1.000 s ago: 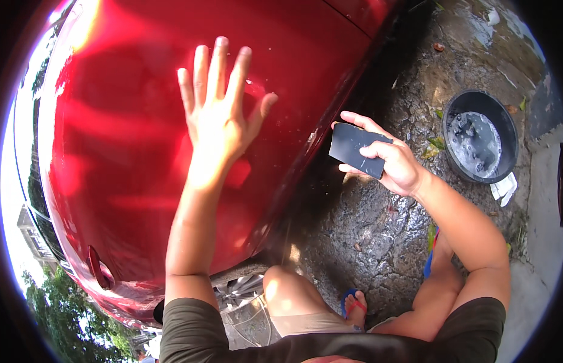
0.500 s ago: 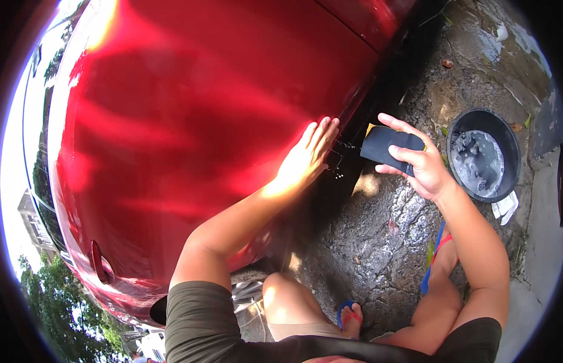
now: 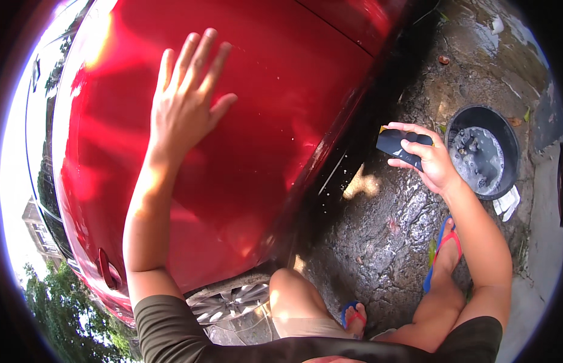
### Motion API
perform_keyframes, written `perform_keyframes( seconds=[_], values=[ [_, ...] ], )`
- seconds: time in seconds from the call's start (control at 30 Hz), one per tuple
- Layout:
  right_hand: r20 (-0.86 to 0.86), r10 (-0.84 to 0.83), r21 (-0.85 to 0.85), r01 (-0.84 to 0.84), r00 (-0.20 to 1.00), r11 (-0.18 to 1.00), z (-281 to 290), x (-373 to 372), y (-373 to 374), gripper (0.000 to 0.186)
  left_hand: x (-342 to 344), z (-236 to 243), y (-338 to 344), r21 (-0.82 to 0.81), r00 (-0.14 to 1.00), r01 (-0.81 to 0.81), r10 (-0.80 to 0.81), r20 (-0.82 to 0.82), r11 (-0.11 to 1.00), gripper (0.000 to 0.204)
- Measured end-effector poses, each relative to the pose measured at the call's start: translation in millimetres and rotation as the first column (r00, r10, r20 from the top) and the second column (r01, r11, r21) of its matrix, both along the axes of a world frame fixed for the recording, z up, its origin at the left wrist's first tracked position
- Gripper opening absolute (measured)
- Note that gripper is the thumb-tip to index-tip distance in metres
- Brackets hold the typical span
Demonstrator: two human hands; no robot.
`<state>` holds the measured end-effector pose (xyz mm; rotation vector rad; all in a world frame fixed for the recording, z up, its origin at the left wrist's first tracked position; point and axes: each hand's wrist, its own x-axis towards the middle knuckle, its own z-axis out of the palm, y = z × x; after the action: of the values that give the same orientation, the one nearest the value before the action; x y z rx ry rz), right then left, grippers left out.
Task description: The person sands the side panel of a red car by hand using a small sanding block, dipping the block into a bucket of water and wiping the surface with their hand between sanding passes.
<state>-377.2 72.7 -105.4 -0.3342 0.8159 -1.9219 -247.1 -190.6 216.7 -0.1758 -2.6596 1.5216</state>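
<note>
A glossy red car (image 3: 257, 157) fills the left and middle, with water drops on its panel. My left hand (image 3: 183, 103) is over the upper part of the panel, fingers spread, with nothing in it; whether the palm touches the paint I cannot tell. Beyond the car's lower edge, my right hand (image 3: 436, 160) grips a dark grey piece of sandpaper (image 3: 393, 143) with a yellowish edge. The thumb presses on its top face and the fingers lie around its sides. It is apart from the car.
A black bucket (image 3: 512, 166) of sudsy grey water stands right of my right hand, a white scrap (image 3: 506, 204) beside it. Wet, rough concrete (image 3: 378, 242) lies below. The car's wheel (image 3: 233, 302) is by my left knee. A wall (image 3: 544, 224) borders the right.
My left hand has moved up and left across the panel, away from its lower edge. My right hand has shifted slightly right and down with the sandpaper, which is now tilted differently.
</note>
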Motion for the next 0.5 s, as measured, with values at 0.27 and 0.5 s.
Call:
perform_keyframes(
  seconds=[0.27, 0.5],
  values=[
    [0.039, 0.019, 0.054, -0.021, 0.999, 0.998, -10, 15, -14, 0.043, -106, -30, -23, -0.12, 0.96, 0.014, -0.047, -0.276, 0.993, 0.106],
    [0.023, -0.039, 0.092, 0.037, 0.999, 0.995, -14, 10, 13, 0.041, -40, -260, 10, -0.206, 0.901, -0.059, 0.141, 0.411, 0.977, 0.096]
  ],
)
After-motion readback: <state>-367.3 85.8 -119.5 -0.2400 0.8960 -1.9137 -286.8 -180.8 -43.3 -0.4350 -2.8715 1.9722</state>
